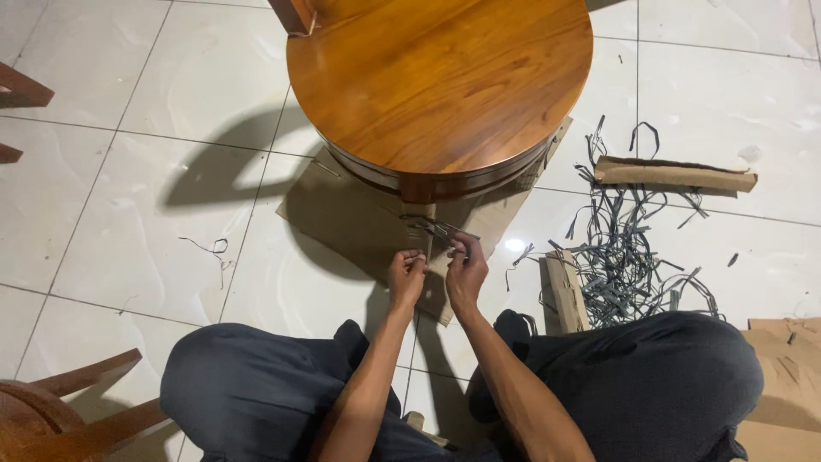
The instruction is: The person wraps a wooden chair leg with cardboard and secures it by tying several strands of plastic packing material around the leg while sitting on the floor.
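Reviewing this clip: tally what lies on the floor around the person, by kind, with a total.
Round wooden stool: 1
Flat cardboard sheet under it: 1
Rolled cardboard pieces: 2
Heap of grey strapping: 1
Loose strap scrap: 1
Other wooden furniture, partly in view: 2
Total: 8

A single head-worn camera looks steeply down from above the seated person, close over their knees, facing forward across the tiled floor (171, 214) to the round wooden table (440, 77), probably at arm's reach.
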